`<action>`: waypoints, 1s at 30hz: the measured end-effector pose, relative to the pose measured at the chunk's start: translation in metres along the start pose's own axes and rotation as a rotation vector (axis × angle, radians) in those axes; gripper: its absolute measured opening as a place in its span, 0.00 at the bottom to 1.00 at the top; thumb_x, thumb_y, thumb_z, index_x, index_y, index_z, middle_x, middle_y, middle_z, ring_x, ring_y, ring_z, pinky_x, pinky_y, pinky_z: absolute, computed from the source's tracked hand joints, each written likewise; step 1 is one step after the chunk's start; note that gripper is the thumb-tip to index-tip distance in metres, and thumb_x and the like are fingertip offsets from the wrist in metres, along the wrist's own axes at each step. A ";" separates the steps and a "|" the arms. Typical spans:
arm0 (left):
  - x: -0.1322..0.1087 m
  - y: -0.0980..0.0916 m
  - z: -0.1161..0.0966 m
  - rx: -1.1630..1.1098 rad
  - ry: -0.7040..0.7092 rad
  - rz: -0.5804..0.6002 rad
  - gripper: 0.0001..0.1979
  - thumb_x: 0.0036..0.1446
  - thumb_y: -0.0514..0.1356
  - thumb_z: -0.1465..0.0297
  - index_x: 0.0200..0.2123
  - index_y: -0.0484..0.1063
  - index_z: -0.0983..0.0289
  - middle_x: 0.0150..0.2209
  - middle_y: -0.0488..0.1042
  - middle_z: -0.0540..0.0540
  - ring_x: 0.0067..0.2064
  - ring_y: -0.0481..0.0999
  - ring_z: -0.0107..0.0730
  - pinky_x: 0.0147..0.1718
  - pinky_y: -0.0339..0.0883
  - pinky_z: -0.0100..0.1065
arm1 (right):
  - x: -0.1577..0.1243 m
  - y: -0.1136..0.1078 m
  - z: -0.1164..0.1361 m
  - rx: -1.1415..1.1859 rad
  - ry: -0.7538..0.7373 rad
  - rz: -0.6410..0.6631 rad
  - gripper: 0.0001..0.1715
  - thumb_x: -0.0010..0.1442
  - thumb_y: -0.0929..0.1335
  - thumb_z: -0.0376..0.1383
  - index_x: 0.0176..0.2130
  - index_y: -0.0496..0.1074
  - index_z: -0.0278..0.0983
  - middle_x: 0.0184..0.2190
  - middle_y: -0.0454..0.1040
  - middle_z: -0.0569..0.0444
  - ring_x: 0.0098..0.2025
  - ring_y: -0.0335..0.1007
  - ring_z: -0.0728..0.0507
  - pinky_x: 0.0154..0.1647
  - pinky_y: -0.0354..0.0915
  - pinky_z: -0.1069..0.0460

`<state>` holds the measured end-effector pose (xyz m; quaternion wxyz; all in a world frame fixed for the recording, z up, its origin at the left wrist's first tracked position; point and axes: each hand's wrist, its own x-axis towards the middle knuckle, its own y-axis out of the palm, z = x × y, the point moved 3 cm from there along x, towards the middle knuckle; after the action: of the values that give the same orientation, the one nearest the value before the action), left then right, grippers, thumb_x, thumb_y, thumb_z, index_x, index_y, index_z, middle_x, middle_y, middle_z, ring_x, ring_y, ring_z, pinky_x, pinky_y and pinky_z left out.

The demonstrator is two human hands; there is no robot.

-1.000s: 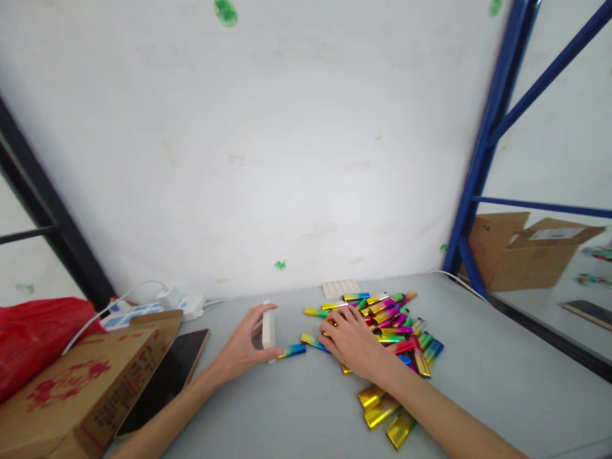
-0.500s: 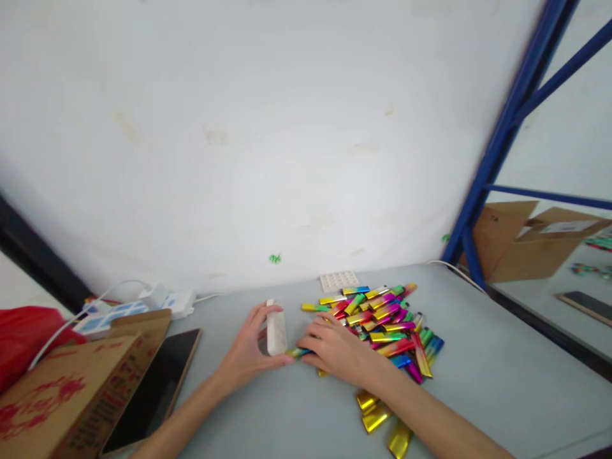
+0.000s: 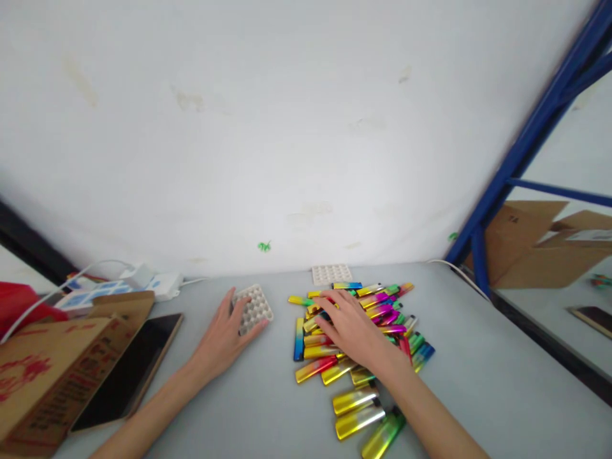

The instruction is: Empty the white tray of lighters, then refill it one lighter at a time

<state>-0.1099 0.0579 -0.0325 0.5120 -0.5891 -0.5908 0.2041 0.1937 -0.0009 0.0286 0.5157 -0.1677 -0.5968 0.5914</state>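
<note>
A small off-white tray (image 3: 257,310) with a grid of round hollows lies flat on the grey table. My left hand (image 3: 224,335) rests at its left and near edges, fingers spread, one fingertip over the hollows and the thumb by the near right corner. To the right lies a pile of shiny lighters (image 3: 319,368) in gold, red, blue, green and magenta. My right hand (image 3: 351,328) reaches flat over the pile, fingers apart and touching the lighters. No lighter shows gripped, though the palm hides some of them.
A second off-white tray (image 3: 331,275) lies near the wall behind the pile. At left are a dark tablet (image 3: 129,373), a cardboard box (image 3: 57,382), a red bag (image 3: 21,309) and a white power strip (image 3: 165,285). A blue rack frame (image 3: 516,162) stands at right.
The tray, on edge in my left hand before, now lies flat. My right hand has left the lighter held by the tray and moved over the pile. Several lighters now show at its near left.
</note>
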 end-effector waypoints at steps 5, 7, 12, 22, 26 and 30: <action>0.000 -0.003 0.007 0.064 0.052 0.030 0.29 0.69 0.51 0.48 0.64 0.66 0.59 0.69 0.60 0.63 0.70 0.62 0.54 0.69 0.58 0.56 | 0.010 0.018 0.012 -0.045 0.006 0.079 0.26 0.75 0.61 0.47 0.67 0.66 0.45 0.67 0.68 0.48 0.70 0.57 0.33 0.71 0.53 0.29; 0.001 -0.010 0.012 0.092 0.072 0.029 0.28 0.71 0.48 0.51 0.64 0.68 0.59 0.67 0.63 0.63 0.68 0.65 0.51 0.68 0.59 0.54 | 0.012 0.022 0.015 -0.052 0.018 0.106 0.25 0.76 0.59 0.48 0.65 0.68 0.46 0.66 0.70 0.49 0.69 0.59 0.34 0.71 0.53 0.30; 0.006 -0.026 0.023 0.189 0.176 -0.008 0.25 0.69 0.49 0.56 0.60 0.74 0.58 0.50 0.71 0.61 0.53 0.73 0.48 0.58 0.70 0.50 | 0.013 0.019 0.015 -0.060 0.020 0.100 0.22 0.76 0.59 0.47 0.58 0.74 0.42 0.60 0.74 0.47 0.65 0.62 0.35 0.71 0.53 0.33; 0.083 0.006 -0.018 0.091 0.376 0.227 0.23 0.70 0.52 0.55 0.58 0.75 0.57 0.40 0.74 0.57 0.42 0.77 0.44 0.48 0.70 0.43 | 0.008 0.013 0.012 -0.017 -0.013 0.087 0.20 0.77 0.60 0.44 0.56 0.75 0.42 0.57 0.75 0.47 0.63 0.63 0.39 0.70 0.54 0.37; 0.105 0.029 -0.034 0.014 0.351 0.157 0.22 0.69 0.53 0.57 0.57 0.74 0.61 0.39 0.73 0.56 0.41 0.76 0.42 0.47 0.70 0.43 | 0.005 0.014 0.012 -0.008 -0.012 0.073 0.19 0.77 0.60 0.44 0.57 0.73 0.42 0.58 0.74 0.48 0.64 0.63 0.40 0.71 0.52 0.36; 0.102 0.034 -0.034 -0.029 0.331 0.107 0.25 0.68 0.55 0.55 0.61 0.69 0.62 0.39 0.71 0.54 0.42 0.75 0.42 0.47 0.71 0.42 | 0.003 0.014 0.012 -0.024 -0.006 0.048 0.19 0.77 0.59 0.45 0.57 0.72 0.41 0.59 0.72 0.47 0.64 0.64 0.39 0.71 0.53 0.35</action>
<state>-0.0426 0.1453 -0.0106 0.5823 -0.6524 -0.4693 0.1228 0.1766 -0.0014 0.0210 0.4976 -0.1862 -0.6012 0.5969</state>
